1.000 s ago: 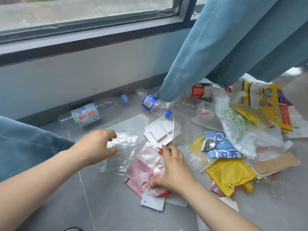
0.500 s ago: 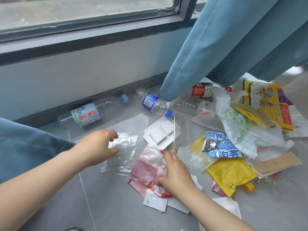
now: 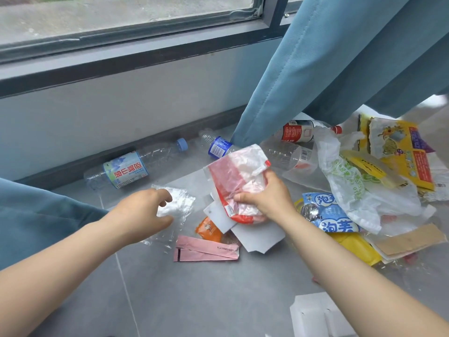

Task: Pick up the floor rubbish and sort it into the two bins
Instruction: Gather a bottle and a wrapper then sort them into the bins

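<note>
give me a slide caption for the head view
Right hand grips a red-and-white plastic bag; left hand reaches toward a clear wrapper on the floor.

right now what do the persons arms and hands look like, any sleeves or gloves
Both are bare: the left hand and right hand wear no gloves, rings or watch that I can see. The left forearm and right forearm are uncovered to the picture's edge, with no sleeve in view.

Bottles lie along the wall — wrappers heaped right, before the curtain.
</note>
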`<state>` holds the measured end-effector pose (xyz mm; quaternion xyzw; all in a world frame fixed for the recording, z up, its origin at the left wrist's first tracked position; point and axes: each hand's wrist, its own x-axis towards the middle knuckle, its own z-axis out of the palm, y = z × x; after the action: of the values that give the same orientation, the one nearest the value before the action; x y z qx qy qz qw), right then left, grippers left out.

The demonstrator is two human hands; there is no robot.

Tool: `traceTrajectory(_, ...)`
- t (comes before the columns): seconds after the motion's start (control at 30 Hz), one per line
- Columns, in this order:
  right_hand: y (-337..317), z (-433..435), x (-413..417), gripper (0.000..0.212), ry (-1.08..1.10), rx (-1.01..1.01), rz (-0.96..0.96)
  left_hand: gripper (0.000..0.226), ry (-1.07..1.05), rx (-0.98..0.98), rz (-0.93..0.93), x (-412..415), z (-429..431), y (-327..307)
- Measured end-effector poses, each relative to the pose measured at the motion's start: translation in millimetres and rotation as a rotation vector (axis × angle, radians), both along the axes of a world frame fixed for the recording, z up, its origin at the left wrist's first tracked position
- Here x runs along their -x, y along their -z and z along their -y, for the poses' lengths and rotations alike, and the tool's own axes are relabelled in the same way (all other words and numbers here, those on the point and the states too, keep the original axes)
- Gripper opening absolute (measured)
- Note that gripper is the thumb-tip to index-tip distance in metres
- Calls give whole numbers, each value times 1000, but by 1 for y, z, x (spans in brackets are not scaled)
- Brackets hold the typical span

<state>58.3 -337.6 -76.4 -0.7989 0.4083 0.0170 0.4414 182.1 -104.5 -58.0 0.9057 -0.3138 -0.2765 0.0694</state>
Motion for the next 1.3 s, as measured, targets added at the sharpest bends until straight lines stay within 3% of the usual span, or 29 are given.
traceTrajectory(0.1,9,-1,-10,75,-18,45,-19,37,-4,-10,-1,-1,-2,1)
traceTrajectory(0.23,23,-8,-10,91,-189,210,-188,38,0,-16,3,-2,-5,2)
traceTrajectory(0.43,20,-7,-11,115,-225,237,-300,37,-11,-22,-19,-4,-7,3)
traceTrajectory(0.57,17,-9,-11,110,-145,203,-290,38,-26,-24,-33,-5,-7,4)
traceTrajectory(0.77,11,-7,-7,84,-68,163,-332,37,-27,-20,-33,-8,-6,4)
traceTrajectory(0.97,-10,-13,4,66,-59,126,-223,38,-69,14,-30,-13,-9,-1)
traceTrajectory(1.3,-33,-16,5,83,-46,74,-88,48,-115,153,284,-43,-3,-15)
